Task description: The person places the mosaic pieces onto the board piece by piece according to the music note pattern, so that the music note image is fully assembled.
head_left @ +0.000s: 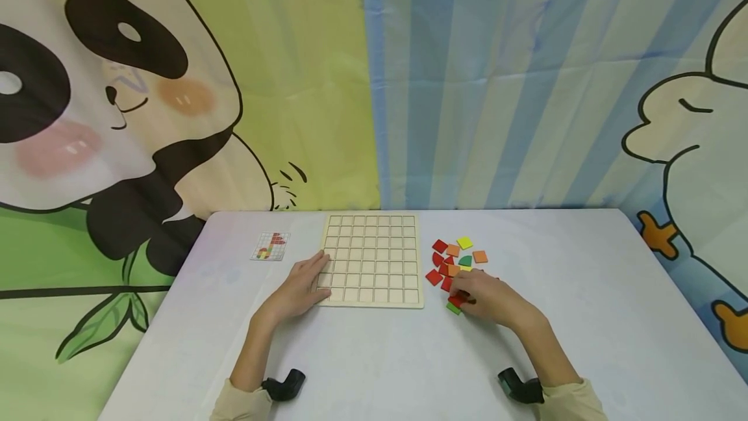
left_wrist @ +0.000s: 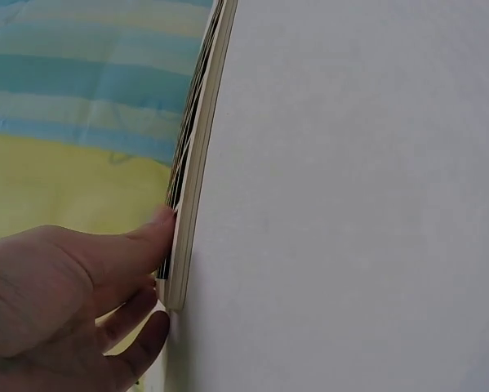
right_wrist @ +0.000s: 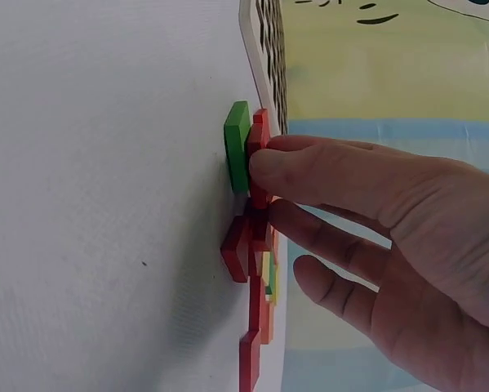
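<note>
The left hand (head_left: 299, 288) rested on the left edge of the pale gridded board (head_left: 374, 261), its grip loose and wide, fingers apart. Right of the board, the right hand (head_left: 491, 297) held a red tile (right_wrist: 260, 193) in a narrow grip, with a green tile (right_wrist: 237, 147) just beside it. Other red, orange, yellow and green tiles (head_left: 452, 250) lay scattered beyond on the white bench (head_left: 584, 304). A small patterned card (head_left: 271, 246) lay left of the board.
</note>
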The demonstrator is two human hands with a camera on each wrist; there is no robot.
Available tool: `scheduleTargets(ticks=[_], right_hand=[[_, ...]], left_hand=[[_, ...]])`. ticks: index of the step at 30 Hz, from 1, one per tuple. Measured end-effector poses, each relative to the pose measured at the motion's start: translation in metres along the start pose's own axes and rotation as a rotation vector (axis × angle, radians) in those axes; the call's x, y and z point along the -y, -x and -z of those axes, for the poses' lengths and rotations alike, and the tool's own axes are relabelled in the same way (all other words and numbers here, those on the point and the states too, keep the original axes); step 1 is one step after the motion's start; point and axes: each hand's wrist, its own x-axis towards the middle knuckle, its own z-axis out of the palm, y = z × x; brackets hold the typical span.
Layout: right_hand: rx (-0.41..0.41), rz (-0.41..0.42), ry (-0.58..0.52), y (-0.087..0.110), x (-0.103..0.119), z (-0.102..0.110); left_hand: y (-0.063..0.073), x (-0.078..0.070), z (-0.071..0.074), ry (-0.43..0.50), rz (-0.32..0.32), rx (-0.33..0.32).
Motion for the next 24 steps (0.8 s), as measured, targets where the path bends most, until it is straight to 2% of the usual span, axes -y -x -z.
scheduleTargets(ticks=[6,9,14,18,24], right_hand=[[-0.01,0.001,-0.005,-0.002,-0.001,-0.003],[-0.016,0.0,-0.007,-0.002,-0.001,-0.004],[-0.019,-0.009,-0.007,-0.002,-0.002,-0.006],[-0.009,-0.028,-0.019,-0.002,-0.001,-0.007],[-0.001,-0.055,-0.023,-0.002,0.001,-0.006]], left_hand=[[-0.004,0.007,0.003,0.008,-0.029,-0.014],[-0.009,0.011,0.005,0.063,-0.021,-0.029],[-0.02,0.014,0.004,0.156,-0.012,-0.132],[-0.029,0.015,0.0,0.188,-0.019,-0.197],[-0.035,0.02,-0.009,0.162,-0.001,-0.187]])
